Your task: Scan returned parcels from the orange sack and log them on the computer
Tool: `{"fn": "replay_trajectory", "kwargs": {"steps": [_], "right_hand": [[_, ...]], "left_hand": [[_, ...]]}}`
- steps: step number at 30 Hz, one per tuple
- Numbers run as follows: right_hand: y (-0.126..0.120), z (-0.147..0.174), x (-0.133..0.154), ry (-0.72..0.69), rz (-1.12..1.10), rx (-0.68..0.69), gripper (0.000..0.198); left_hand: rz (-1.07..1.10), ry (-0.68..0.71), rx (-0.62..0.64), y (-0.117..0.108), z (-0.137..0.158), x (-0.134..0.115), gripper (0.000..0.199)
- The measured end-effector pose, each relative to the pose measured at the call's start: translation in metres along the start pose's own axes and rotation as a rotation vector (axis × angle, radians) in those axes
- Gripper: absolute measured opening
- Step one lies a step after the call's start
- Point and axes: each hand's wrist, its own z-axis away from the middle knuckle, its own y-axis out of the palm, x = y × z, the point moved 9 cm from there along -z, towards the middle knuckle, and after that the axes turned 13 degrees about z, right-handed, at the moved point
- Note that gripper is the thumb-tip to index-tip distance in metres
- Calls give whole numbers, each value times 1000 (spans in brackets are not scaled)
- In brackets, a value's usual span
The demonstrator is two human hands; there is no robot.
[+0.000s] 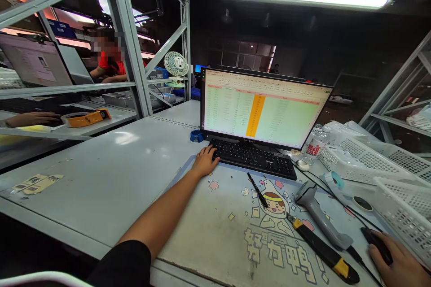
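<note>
My left hand lies at the left end of a black keyboard, its fingers stretched over the keys. Behind the keyboard a monitor displays a spreadsheet with one orange column. At the lower right, my right hand is wrapped round a black computer mouse. Left of the mouse are a grey barcode scanner and a black and yellow utility knife. A black pen rests on the printed desk mat.
White plastic baskets stand along the right side, near a bottle and tape rolls. A blue tape roll sits left of the monitor. Beyond the metal frame, a person in red sits near an orange tape dispenser.
</note>
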Motion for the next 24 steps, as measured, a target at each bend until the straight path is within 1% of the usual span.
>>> {"fn": "replay_trajectory", "kwargs": {"steps": [5,7,10,13,15,24], "right_hand": [[0,-1,-1,8,-8,2,59],[-1,-1,-1,16,-7,7,60],[-1,-2,0,21,13,21,69],[-1,-2,-2,68,44,52,80],[-2,-2,-1,82,45,63,82],[-23,5,26,-38,-86,-6,67]], "left_hand": [[-7,-6,7,-1,1,-1,56],[-12,-8,10,-1,1,-2,56],[-19,-10,13,-1,1,-2,57],[-26,-10,15,0,0,-2,58],[-29,-7,15,0,0,-3,58],[-41,16,4,-1,-2,-3,55]]}}
